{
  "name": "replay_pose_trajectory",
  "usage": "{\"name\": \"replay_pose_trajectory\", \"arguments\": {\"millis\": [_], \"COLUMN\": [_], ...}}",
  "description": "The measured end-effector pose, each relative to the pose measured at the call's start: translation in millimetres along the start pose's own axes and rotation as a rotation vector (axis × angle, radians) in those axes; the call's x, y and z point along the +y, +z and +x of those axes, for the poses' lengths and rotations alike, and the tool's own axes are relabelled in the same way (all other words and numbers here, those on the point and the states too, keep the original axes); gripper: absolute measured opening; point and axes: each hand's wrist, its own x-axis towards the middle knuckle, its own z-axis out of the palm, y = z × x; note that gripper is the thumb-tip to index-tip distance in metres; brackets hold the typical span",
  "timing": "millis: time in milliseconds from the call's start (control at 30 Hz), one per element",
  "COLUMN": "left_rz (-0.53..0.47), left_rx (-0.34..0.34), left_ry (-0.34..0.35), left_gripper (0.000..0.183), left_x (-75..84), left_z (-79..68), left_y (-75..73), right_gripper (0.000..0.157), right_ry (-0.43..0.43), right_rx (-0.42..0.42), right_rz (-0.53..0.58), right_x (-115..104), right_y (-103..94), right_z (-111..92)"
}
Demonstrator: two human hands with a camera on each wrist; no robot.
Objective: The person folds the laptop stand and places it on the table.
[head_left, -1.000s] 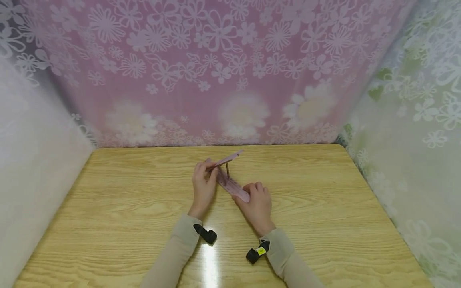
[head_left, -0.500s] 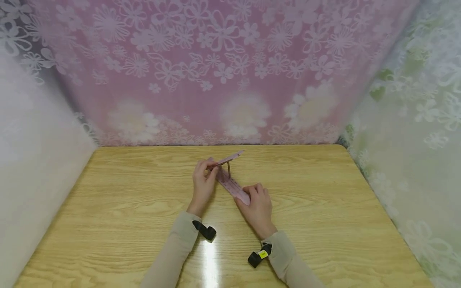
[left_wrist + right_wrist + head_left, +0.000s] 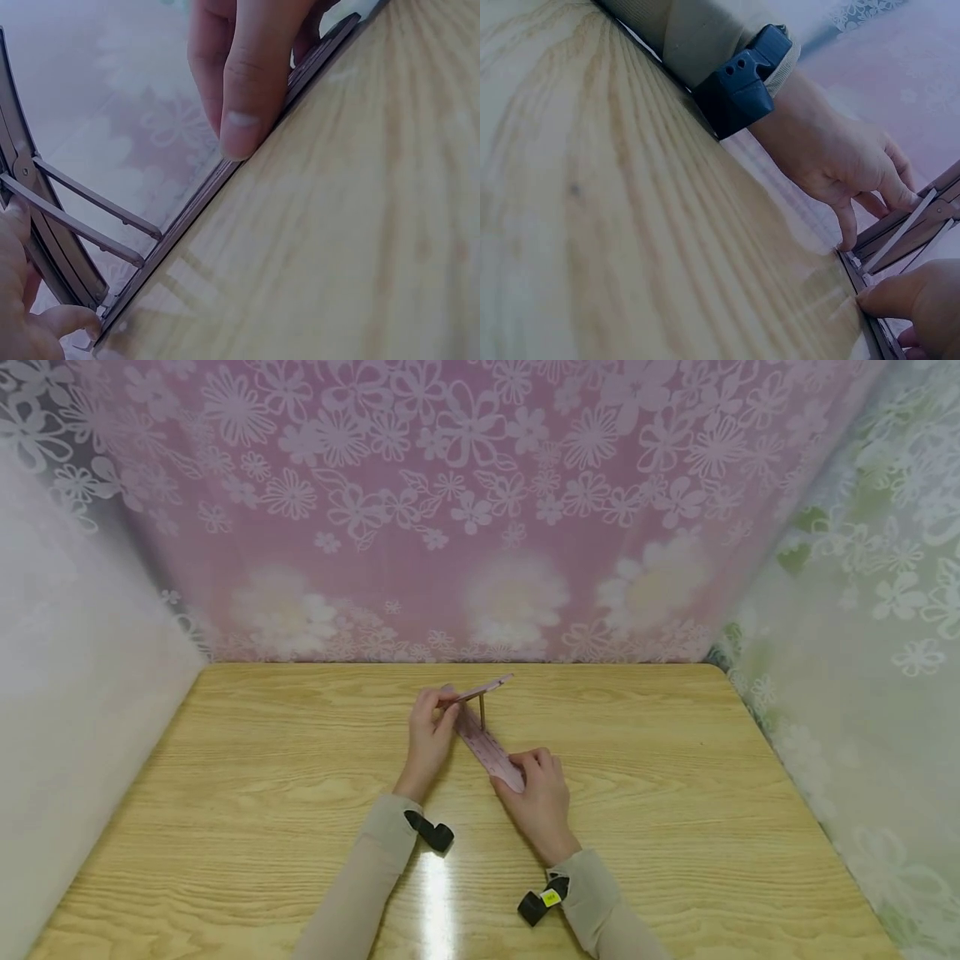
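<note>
A pink folding stand sits part-way unfolded in the middle of the table. Its long base [image 3: 483, 745] lies along the tabletop, and the upper panel [image 3: 487, 687] slants up from the far end. Thin metal struts [image 3: 96, 198] span the gap between the two parts. My left hand [image 3: 429, 735] pinches the hinged far end, thumb towards the panel. With thumb and fingers, my right hand [image 3: 542, 789] grips the near end of the base. The left wrist view shows the right thumb [image 3: 244, 105] on the base's edge; the palm side of both hands is mostly hidden in the head view.
The wood-grain table [image 3: 262, 793] ends at a pink flowered curtain [image 3: 420, 527] behind, with pale sheets [image 3: 862, 693] at the sides. Black wrist cameras [image 3: 435, 835] are strapped to both sleeves. A light reflection shines near the front.
My right hand and the near end of the base have shifted slightly towards me. My left hand keeps its hold at the hinged end. The head view has moved a little.
</note>
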Motion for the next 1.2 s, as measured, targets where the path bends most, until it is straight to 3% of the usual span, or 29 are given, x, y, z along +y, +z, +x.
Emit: {"name": "replay_pose_trajectory", "arguments": {"millis": [267,700,933,1200], "left_rz": [0.024,-0.057,-0.1,-0.171], "left_rx": [-0.058,-0.206,-0.294,-0.253], "left_ry": [0.018,-0.066,-0.097,-0.14], "left_gripper": [0.012,0.012,0.014,0.014], "left_x": [-4.7,-14.0,-16.7,-21.6], "left_z": [8.5,24.0,34.0,31.9], "left_y": [2.3,8.4,20.8,29.7], "right_gripper": [0.038,0.046,0.051,0.055], "right_ry": [-0.01,0.062,0.099,0.078], "right_rx": [0.008,-0.032,-0.062,-0.072], "right_rz": [-0.008,-0.03,-0.026,-0.033], "right_x": [-0.5,-7.2,-14.5,-19.1], "right_y": [-1.6,-4.7,-4.3,-4.4], "right_z": [-2.9,-8.2,-11.0,-15.0]}}
